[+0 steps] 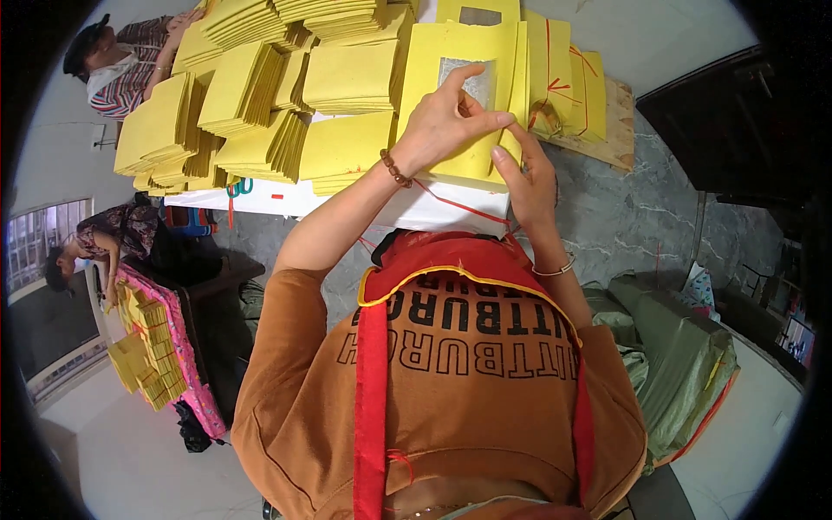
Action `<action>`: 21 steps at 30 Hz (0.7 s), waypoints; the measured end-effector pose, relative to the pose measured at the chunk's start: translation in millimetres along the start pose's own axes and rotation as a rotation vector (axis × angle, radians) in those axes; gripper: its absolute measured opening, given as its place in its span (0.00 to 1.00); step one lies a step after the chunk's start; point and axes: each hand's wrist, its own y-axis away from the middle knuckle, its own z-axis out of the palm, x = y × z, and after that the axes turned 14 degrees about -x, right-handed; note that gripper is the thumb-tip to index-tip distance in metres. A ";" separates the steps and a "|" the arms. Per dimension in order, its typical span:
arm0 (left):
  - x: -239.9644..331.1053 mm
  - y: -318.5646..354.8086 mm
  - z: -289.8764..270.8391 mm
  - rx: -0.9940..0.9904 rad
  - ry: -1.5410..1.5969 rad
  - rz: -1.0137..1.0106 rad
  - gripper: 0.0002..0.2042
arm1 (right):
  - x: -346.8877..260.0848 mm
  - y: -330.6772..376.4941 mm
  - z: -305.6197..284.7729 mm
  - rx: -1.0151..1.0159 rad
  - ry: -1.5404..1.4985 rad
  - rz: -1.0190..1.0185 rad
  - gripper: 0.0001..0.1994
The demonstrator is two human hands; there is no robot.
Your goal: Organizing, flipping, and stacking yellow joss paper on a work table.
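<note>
A tall stack of yellow paper sheets (431,61) with a silvery-grey patch on top lies in front of me. My left hand (446,121) rests on it, index finger stretched toward the patch and thumb reaching to the right edge. At that edge, my right hand (530,178) has its thumb over the yellow paper and its other fingers bent round the side, partly hidden. The two hands nearly meet there. A red string (459,204) runs across the white table edge below the stack.
Folded yellow paper bundles (351,78) pile up on the left. Bundles tied with red string (555,74) lie right, on a wooden board (617,130). Teal-handled scissors (240,187) sit at the table edge. Two people work at left, one by a pink-covered table (198,390). Green wrapped bales (685,364) stand right.
</note>
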 end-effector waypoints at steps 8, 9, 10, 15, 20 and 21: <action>-3.9 -0.1 -0.5 -0.013 0.046 0.047 0.36 | 20.3 2.1 -0.6 -0.024 -0.462 0.083 0.21; -6.0 0.1 -0.5 -0.015 0.046 0.047 0.36 | 16.7 2.0 -1.9 -0.023 -0.463 0.084 0.21; -8.5 0.5 -0.5 -0.010 0.110 0.052 0.33 | 10.2 1.0 -4.4 -0.034 -0.481 0.072 0.20; -7.6 7.6 2.0 0.054 0.304 0.107 0.25 | 12.6 0.5 -6.1 -0.036 -0.553 0.036 0.19; -6.2 10.7 -3.2 0.018 0.443 0.101 0.18 | 9.3 -0.5 -7.2 0.029 -0.632 0.117 0.15; -10.1 10.5 -3.9 0.021 0.443 0.101 0.18 | 11.6 -0.6 -6.7 0.025 -0.631 0.117 0.15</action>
